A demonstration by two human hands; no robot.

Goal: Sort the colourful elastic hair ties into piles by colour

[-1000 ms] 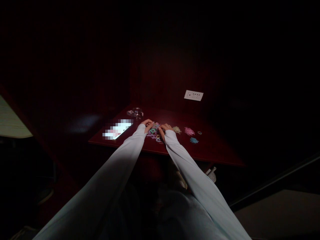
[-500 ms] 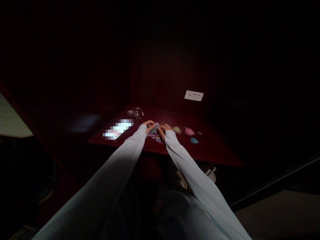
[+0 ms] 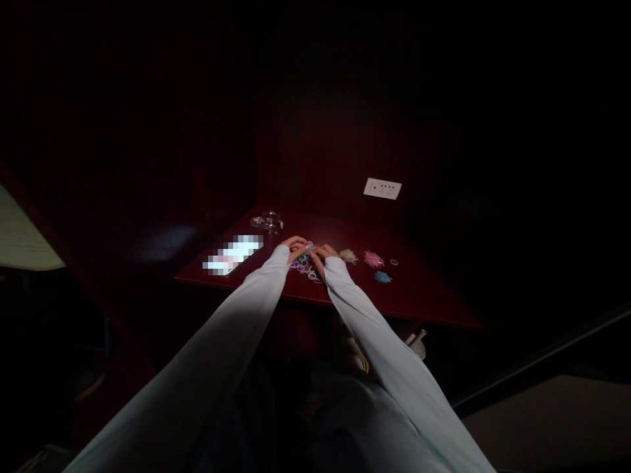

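A mixed heap of small hair ties (image 3: 302,267), in lilac, green, yellow and pink, lies near the table's front edge. My left hand (image 3: 294,248) is at the heap's left side, its fingers curled in. From the right, my right hand (image 3: 324,253) meets it with bent fingers. A pale hair tie (image 3: 311,247) shows between the fingertips of both hands; its exact hold is small and dim. Right of my right hand lie sorted piles: cream hair ties (image 3: 349,257), pink hair ties (image 3: 373,259) and blue hair ties (image 3: 383,277). One greenish hair tie (image 3: 394,262) lies alone.
A lit, blurred-out phone (image 3: 233,255) rests on the left of the dark red table (image 3: 424,302). Behind it stands a clear jar (image 3: 271,222) beside its lid (image 3: 257,222). A white socket plate (image 3: 382,188) is on the back wall. The surroundings are very dark.
Both hands stay over the mixed heap, with only slight finger movement at the pale hair tie. The sorted piles, phone and jar have not moved.
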